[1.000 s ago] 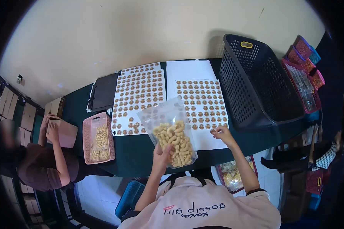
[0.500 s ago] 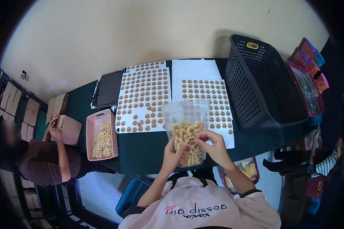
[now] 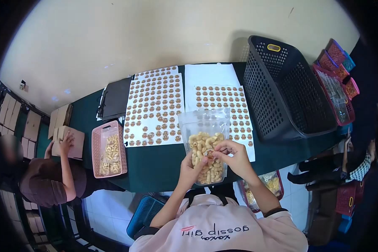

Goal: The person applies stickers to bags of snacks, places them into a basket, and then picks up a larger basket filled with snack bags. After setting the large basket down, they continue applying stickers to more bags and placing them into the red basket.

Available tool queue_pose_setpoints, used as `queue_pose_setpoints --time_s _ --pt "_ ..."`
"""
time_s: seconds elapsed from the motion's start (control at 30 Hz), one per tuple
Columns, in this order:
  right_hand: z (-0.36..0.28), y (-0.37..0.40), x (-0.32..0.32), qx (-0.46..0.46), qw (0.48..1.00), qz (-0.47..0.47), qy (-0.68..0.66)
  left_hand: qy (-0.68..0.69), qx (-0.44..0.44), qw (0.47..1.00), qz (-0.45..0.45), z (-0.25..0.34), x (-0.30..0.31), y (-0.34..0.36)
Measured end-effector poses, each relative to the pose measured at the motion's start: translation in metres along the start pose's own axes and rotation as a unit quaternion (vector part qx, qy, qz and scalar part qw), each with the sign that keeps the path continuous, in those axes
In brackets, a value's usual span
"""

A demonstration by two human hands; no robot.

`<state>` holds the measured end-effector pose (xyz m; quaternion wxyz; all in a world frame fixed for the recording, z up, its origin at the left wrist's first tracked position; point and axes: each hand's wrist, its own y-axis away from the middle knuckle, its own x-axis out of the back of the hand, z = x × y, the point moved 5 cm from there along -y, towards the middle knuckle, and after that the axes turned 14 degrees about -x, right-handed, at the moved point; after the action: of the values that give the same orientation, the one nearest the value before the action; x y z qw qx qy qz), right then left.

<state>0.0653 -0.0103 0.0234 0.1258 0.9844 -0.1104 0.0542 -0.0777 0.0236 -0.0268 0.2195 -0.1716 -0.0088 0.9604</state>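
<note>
A clear pouch of curled, pale yellow snacks [image 3: 206, 145] stands upright in front of me at the table's near edge. My left hand [image 3: 192, 167] grips its left side, the thumb lying across the front. At the middle of the pouch front is a small round brown sticker [image 3: 209, 154]. My right hand [image 3: 233, 156] pinches at this sticker's right edge, close to my left thumb. Whether the sticker is fully stuck down cannot be seen. Behind the pouch lie white sheets of round stickers [image 3: 155, 105], with some gaps in the rows of the left sheet.
A pink basket [image 3: 95, 151] with filled pouches sits on the left. A tall black basket [image 3: 266, 96] stands on the right, beside colourful containers [image 3: 336, 52]. A black folder [image 3: 115, 98] lies behind. At far left a co-worker's hand [image 3: 66, 143] rests on a cardboard box [image 3: 75, 140].
My hands stay at the pouch and sticker, with only a slight shift of the right fingers. The co-worker's hands have moved apart on the box. The view has shifted a little.
</note>
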Motion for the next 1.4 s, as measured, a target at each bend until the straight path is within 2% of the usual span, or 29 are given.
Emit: queue_pose_setpoints --time_s 0.17,0.27,0.33,0.5,0.6,1.07,1.13,1.17,1.27,1.37,1.4 --pt "0.000 0.002 0.004 0.008 1.000 0.014 -0.006 -0.014 0.013 1.000 -0.023 -0.003 0.000 0.000" --pt "0.003 -0.002 0.006 -0.002 1.000 -0.001 -0.018 -0.019 0.035 0.999 -0.022 -0.004 0.003 -0.003" --pt "0.006 -0.003 0.006 -0.039 0.998 -0.025 -0.036 -0.020 0.036 0.999 -0.023 -0.008 0.003 -0.003" --pt "0.008 -0.003 0.003 -0.036 0.996 -0.041 -0.072 -0.040 0.057 0.997 -0.012 -0.010 0.007 0.001" --pt "0.007 -0.001 0.001 -0.034 0.996 -0.040 -0.069 -0.026 0.041 0.998 -0.035 -0.005 0.004 0.003" --pt "0.000 -0.007 -0.008 -0.001 1.000 -0.030 -0.003 -0.036 0.043 0.998 0.031 -0.007 0.017 0.004" --pt "-0.010 -0.008 0.003 0.066 0.996 0.037 0.037 -0.041 0.034 0.998 0.034 -0.004 0.016 0.001" --pt "-0.012 -0.009 0.015 0.113 0.987 0.101 0.050 -0.046 0.036 0.997 0.042 -0.003 0.018 0.001" --pt "-0.006 -0.008 0.042 0.126 0.977 0.172 0.020 -0.056 0.052 0.996 0.053 -0.008 0.021 0.002" --pt "0.001 0.002 0.035 0.118 0.978 0.168 0.048 -0.033 0.026 0.996 0.073 -0.005 0.014 0.002" --pt "0.010 0.002 0.030 0.080 0.988 0.128 0.030 -0.032 0.024 0.997 0.068 -0.005 0.010 0.001"
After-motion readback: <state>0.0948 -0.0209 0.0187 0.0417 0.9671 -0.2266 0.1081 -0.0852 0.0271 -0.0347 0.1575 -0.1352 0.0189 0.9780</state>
